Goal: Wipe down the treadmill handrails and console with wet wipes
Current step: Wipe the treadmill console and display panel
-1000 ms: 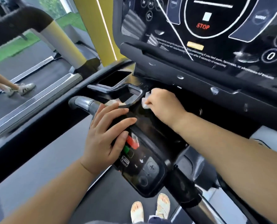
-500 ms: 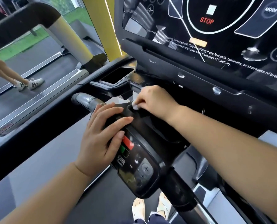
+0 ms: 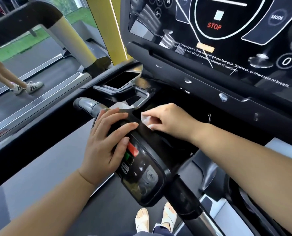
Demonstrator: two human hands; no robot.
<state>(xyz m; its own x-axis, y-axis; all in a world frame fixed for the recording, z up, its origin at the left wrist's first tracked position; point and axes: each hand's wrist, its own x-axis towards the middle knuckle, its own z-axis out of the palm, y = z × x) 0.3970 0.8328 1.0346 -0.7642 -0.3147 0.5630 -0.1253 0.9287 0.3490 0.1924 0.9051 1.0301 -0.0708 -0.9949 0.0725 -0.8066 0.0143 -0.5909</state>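
Gym; treadmill console (image 3: 227,53) far. Left hand (image 3: 106,142) spread flat on handrail keypad (image 3: 147,178); right hand (image 3: 172,120) pinches wet wipe (image 3: 146,118) beside it. Best: overlapping strokes, avoiding buttons (image 3: 133,149).

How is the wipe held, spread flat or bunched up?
Bunched up: the wet wipe shows as a small crumpled wad in the right hand.

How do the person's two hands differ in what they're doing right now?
The left hand lies flat, fingers straight, on the control pad, holding nothing; the right hand pinches a white wipe. The left hand sits beside the red button; the right hand is farther forward, nearer the console. Both are bare.
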